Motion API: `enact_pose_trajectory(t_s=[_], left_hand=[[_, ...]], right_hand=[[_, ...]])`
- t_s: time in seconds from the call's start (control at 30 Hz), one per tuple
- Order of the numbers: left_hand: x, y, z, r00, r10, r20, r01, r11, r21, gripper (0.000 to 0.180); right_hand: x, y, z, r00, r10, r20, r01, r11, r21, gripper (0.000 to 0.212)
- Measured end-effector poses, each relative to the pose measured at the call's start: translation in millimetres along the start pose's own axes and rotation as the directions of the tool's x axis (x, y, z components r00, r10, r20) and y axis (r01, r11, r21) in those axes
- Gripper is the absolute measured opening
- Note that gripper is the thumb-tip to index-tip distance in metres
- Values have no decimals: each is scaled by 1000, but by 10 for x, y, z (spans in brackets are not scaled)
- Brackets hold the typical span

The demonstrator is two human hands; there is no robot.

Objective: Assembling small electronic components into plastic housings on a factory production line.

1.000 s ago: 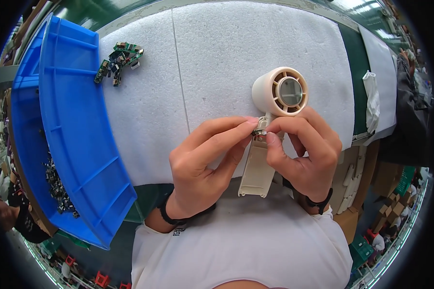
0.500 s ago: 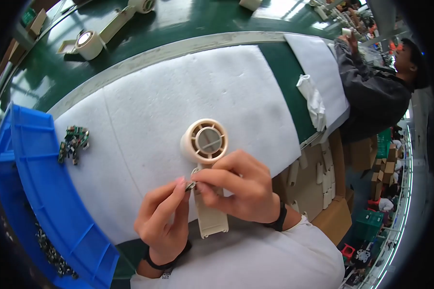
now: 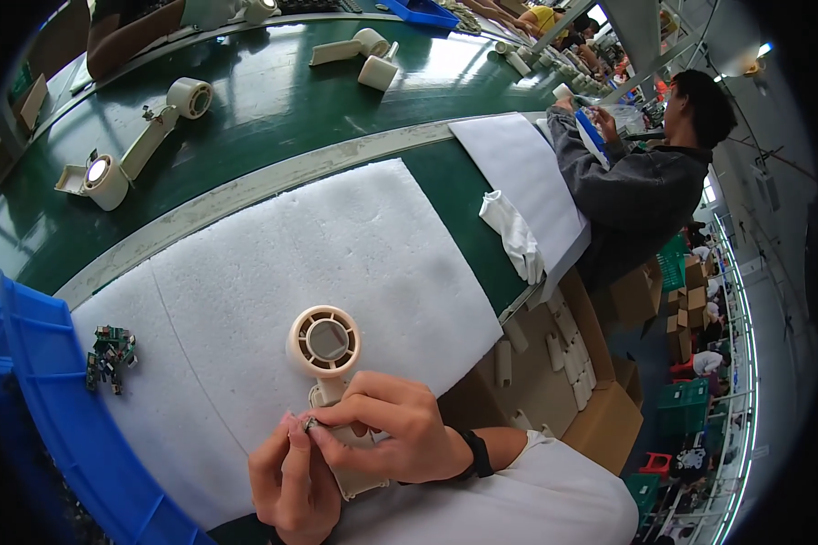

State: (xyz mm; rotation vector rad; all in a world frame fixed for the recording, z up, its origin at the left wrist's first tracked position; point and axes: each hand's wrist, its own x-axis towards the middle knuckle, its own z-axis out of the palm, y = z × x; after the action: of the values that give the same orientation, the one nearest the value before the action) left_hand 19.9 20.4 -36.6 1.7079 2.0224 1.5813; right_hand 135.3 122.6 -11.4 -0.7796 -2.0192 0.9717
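Note:
Just below the round head of a cream handheld fan point(image 3: 325, 341), my two hands meet over its flat handle. Between the fingertips is a small circuit board point(image 3: 310, 423), dark and silvery, mostly covered by the fingers. My left hand point(image 3: 291, 477) pinches it from the left, fingers closed. From the right, my right hand point(image 3: 395, 434) pinches the same piece with thumb and forefinger. The fan lies on a white foam sheet point(image 3: 336, 227), its ribbed ring and round grey centre facing up. My right hand hides part of the handle.
Loose green circuit boards point(image 3: 111, 357) lie in a pile at the left, beside a blue bin point(image 3: 91, 436). Other fan parts point(image 3: 109, 184) rest on the green belt point(image 3: 273, 100). A white glove point(image 3: 511, 234), a carton of cream parts point(image 3: 609, 418) and a co-worker point(image 3: 645, 173) are at right.
The view has tilted up and turned, so the fan and hands appear lower and further left. Both hands still pinch the small piece over the handle. More of the belt shows.

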Motion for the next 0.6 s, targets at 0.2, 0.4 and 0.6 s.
enact_pose_trajectory(t_s=[0.2, 0.4, 0.6], left_hand=[[-2, 21, 12, 999, 41, 16, -42, 996, 73, 32], [-78, 28, 141, 996, -10, -92, 24, 988, 153, 38], [-13, 4, 27, 1000, 0, 0, 0, 1000, 11, 32]], right_hand=[[-28, 9, 35, 999, -23, -24, 22, 999, -40, 15], [-81, 27, 25, 1000, -16, -9, 16, 998, -53, 18], [-46, 134, -121, 990, -13, 142, 20, 999, -45, 24]])
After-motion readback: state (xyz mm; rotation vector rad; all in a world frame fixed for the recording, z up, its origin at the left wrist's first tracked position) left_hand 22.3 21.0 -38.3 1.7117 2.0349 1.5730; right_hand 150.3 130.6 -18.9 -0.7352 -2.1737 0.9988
